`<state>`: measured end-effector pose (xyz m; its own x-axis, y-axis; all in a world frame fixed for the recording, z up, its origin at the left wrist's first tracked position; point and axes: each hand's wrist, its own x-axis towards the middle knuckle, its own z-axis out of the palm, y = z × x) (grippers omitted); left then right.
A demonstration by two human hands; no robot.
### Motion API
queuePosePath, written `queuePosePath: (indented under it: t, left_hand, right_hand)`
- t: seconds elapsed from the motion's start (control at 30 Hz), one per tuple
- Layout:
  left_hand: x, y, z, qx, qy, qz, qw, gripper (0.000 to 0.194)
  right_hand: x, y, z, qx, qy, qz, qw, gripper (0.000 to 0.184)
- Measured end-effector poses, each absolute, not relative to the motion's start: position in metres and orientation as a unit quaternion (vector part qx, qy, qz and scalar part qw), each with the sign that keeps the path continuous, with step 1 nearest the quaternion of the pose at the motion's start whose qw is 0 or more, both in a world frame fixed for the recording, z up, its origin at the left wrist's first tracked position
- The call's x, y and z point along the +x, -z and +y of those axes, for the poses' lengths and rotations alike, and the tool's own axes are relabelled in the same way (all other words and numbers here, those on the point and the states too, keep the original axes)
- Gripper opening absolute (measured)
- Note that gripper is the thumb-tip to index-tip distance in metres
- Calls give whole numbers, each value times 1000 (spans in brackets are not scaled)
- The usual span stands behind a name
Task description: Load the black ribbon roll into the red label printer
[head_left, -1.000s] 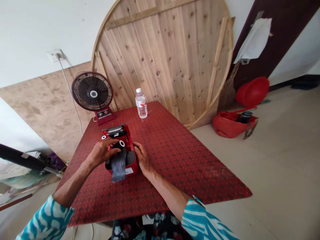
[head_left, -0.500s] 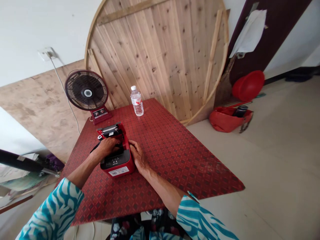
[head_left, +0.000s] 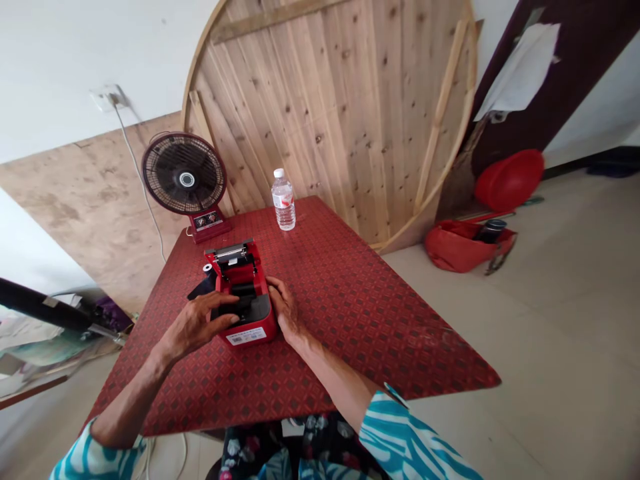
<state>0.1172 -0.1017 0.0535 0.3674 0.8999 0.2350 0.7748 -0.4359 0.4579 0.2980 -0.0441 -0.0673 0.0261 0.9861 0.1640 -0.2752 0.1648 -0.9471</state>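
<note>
A red and black label printer [head_left: 273, 325] stands on the table with its lid [head_left: 231, 255] tipped up. Inside its red bay lies a dark roller-like part [head_left: 243, 290]. Over the black front panel is my left hand [head_left: 200, 323], thumb and fingers apart, fingertips at the panel; no held thing shows. My right hand [head_left: 285, 310] lies along the printer's right side, fingers stretched out against it. Just left of the printer are a small white-ended roll [head_left: 207, 268] and a flat black piece [head_left: 201, 288], partly hidden by the printer and hand.
The red patterned table [head_left: 360, 313] also bears a fan [head_left: 186, 179] and a water bottle [head_left: 285, 203]. Behind leans a round wooden board [head_left: 330, 120]. On the floor at right are a red bag [head_left: 450, 250] and a red basin [head_left: 510, 179].
My left hand has come out of the printer's open bay, back toward me onto the front panel. The right hand stays at the printer's side. The view has shifted slightly.
</note>
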Motion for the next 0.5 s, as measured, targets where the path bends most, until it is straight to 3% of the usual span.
queuePosePath:
  t: [0.2, 0.5]
  left_hand:
    - [124, -45, -94, 798, -269, 536, 54, 21]
    - [130, -45, -119, 872, -278, 400, -49, 15]
  right_hand:
    - [298, 69, -44, -381, -525, -461, 606, 35]
    - [298, 69, -42, -382, -514, -469, 609, 32]
